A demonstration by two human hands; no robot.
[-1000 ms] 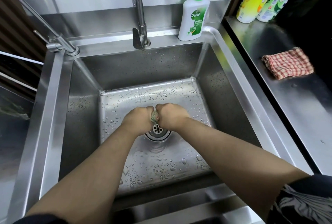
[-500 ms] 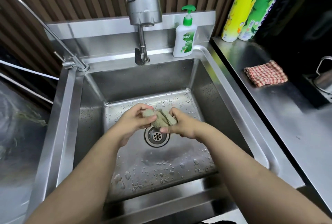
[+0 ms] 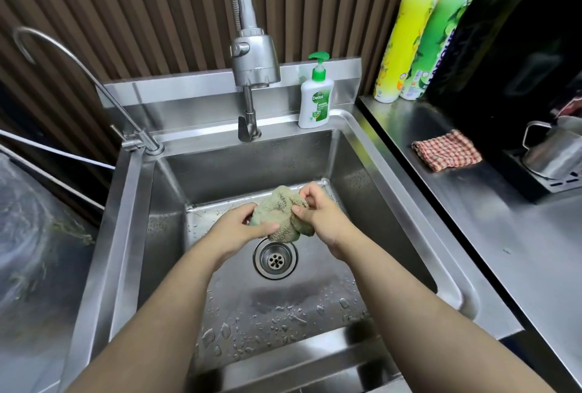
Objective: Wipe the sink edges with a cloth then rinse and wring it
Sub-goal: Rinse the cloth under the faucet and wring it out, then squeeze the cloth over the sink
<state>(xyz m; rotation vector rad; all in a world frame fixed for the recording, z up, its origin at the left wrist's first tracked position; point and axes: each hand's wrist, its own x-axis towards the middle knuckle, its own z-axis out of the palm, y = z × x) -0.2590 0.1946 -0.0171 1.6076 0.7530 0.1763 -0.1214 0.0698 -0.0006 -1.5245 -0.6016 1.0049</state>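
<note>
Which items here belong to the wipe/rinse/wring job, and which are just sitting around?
In use:
green cloth, held by left hand and right hand
sink
faucet

Idle:
soap dispenser
yellow bottle, green bottle
checkered cloth
kettle
thin side tap

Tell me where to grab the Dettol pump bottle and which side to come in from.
Grip the Dettol bottle around its white body below the green pump, not by the pump's thin neck. It stands upright on the sink's back ledge, with the backsplash behind it, so probably come from the front, fingers wrapping its narrower sides.
</note>
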